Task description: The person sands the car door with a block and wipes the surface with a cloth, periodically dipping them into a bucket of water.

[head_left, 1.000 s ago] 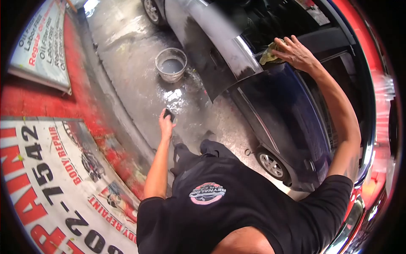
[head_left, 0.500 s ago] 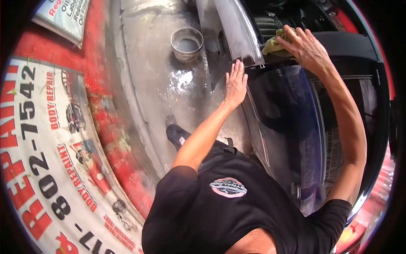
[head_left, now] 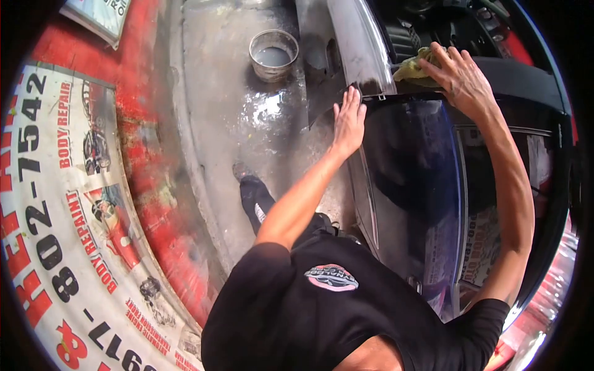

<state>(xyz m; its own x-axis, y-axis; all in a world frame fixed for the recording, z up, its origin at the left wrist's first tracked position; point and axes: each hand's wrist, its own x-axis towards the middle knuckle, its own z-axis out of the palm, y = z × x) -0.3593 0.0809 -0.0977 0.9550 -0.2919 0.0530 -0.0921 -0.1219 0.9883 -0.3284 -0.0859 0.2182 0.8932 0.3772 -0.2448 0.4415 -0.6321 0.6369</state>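
My left hand (head_left: 349,123) lies on the car near the front edge of the dark blue door (head_left: 405,161), fingers stretched out and nothing seen in it. Beside its fingertips is the rear end of the grey and white fender (head_left: 359,46). Over at the base of the windshield, my right hand (head_left: 461,77) has its fingers around a crumpled yellow-green cloth (head_left: 417,68), which rests on the black car body just beyond the fender. The palm side of my right hand is hidden.
A bucket of greyish liquid (head_left: 273,55) stands on the wet concrete floor (head_left: 216,80) left of the fender. Printed signs (head_left: 55,185) hang on the red wall at the left. The open engine bay (head_left: 445,28) lies beyond the cloth.
The view has shifted slightly. My right hand and the cloth are a little farther right in the picture, while my left hand stays near the door's front edge.
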